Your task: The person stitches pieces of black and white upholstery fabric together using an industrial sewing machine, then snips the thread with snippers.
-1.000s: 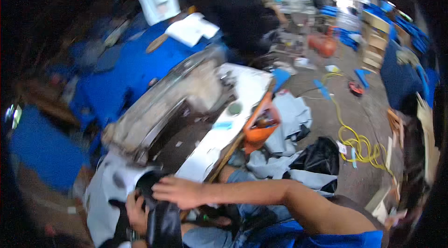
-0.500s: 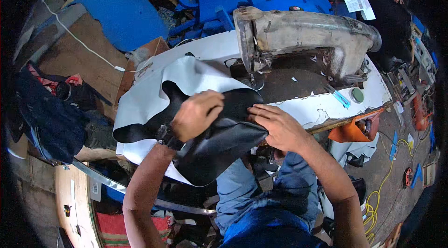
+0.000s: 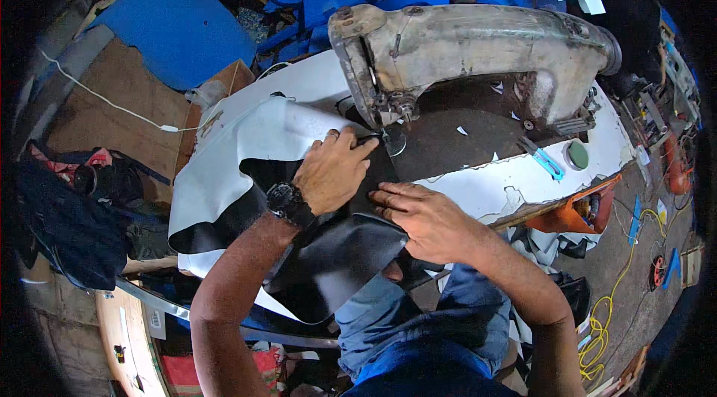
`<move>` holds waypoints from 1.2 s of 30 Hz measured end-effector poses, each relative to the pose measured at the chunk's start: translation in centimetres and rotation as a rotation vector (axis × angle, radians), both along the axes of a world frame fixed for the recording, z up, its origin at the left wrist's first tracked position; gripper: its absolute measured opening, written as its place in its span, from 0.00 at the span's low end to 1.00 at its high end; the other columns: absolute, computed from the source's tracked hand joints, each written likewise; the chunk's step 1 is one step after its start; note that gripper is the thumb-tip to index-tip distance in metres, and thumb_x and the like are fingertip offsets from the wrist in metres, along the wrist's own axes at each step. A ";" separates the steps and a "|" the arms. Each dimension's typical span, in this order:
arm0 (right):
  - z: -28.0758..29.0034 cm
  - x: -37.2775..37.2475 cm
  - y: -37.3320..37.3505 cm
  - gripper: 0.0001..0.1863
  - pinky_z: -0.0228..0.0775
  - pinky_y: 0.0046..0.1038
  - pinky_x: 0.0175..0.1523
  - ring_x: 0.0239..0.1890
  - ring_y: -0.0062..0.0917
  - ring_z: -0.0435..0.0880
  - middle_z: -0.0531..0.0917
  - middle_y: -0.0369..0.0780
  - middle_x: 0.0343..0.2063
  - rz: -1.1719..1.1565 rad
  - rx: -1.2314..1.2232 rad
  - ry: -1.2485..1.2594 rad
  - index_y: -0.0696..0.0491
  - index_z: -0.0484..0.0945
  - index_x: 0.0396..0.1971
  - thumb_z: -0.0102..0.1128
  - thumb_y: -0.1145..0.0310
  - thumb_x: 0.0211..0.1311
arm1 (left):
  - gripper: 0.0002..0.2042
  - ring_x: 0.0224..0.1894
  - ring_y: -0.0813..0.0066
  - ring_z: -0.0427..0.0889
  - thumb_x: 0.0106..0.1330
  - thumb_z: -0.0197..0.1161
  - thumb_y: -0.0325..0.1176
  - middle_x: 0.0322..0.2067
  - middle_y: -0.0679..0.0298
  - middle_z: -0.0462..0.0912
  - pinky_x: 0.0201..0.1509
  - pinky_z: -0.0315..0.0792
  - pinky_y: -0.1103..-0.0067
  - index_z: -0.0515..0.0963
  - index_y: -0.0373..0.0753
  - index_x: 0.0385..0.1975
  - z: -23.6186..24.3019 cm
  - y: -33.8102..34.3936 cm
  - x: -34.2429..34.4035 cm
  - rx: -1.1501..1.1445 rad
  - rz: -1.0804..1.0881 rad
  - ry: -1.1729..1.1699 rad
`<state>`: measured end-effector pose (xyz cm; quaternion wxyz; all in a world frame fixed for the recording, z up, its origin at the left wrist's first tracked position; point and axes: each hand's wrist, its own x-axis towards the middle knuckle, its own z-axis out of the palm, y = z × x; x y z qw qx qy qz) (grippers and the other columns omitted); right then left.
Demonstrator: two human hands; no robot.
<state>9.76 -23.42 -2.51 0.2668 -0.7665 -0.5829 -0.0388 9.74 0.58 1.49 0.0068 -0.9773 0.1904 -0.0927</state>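
A sheet of smooth leatherette-like material (image 3: 340,259), black on one face and white on the other, lies folded over the front left of the sewing table and hangs past its edge. My left hand (image 3: 336,171), with a black watch at the wrist, rests flat on the black face, fingers extended and slightly apart, close to the needle area. To its right, my right hand (image 3: 429,221) grips the sheet's edge, fingers on top and thumb hidden. The worn grey sewing machine (image 3: 478,42) stands just beyond, and the sheet's far corner reaches its needle end.
On the white table top (image 3: 478,186) lie a light-blue cutter (image 3: 545,162) and a round green-lidded tin (image 3: 575,155). An orange pouch (image 3: 571,214) hangs below the right edge. Blue sheets (image 3: 175,27) lie behind; a yellow cord (image 3: 597,330) coils on the floor.
Both hands have moved with the sheet toward the needle end. My left hand has gone from curled to flattened, and the whole view has shifted slightly.
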 end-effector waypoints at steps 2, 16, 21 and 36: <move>-0.2 0.5 0.0 0.29 0.62 0.40 0.77 0.71 0.44 0.72 0.78 0.52 0.64 -0.027 0.030 -0.023 0.63 0.79 0.57 0.62 0.69 0.52 | 0.22 0.57 0.48 0.76 0.76 0.55 0.42 0.59 0.50 0.76 0.61 0.72 0.56 0.75 0.43 0.66 -0.5 -0.2 1.4 0.053 0.080 0.044; 3.9 0.0 -13.7 0.27 0.59 0.42 0.79 0.73 0.41 0.70 0.77 0.45 0.67 -0.431 -0.129 -0.015 0.62 0.80 0.54 0.63 0.81 0.48 | 0.12 0.55 0.48 0.82 0.69 0.64 0.29 0.50 0.50 0.85 0.63 0.75 0.65 0.84 0.34 0.49 0.3 1.9 1.9 -0.444 0.057 -0.115; 8.3 0.4 -16.9 0.23 0.66 0.39 0.74 0.70 0.39 0.75 0.79 0.44 0.65 -0.276 -0.230 0.304 0.59 0.80 0.59 0.67 0.74 0.63 | 0.09 0.53 0.50 0.84 0.69 0.64 0.28 0.48 0.50 0.86 0.62 0.75 0.66 0.84 0.33 0.46 0.2 -3.3 -1.2 -0.602 -0.097 -0.111; -4.2 5.3 0.5 0.28 0.62 0.47 0.72 0.66 0.46 0.73 0.78 0.49 0.60 -0.172 0.218 -0.047 0.60 0.78 0.56 0.59 0.51 0.70 | 0.15 0.60 0.42 0.79 0.70 0.59 0.26 0.55 0.41 0.82 0.68 0.70 0.60 0.80 0.25 0.53 -2.3 -2.1 -1.8 -0.472 -0.079 -0.050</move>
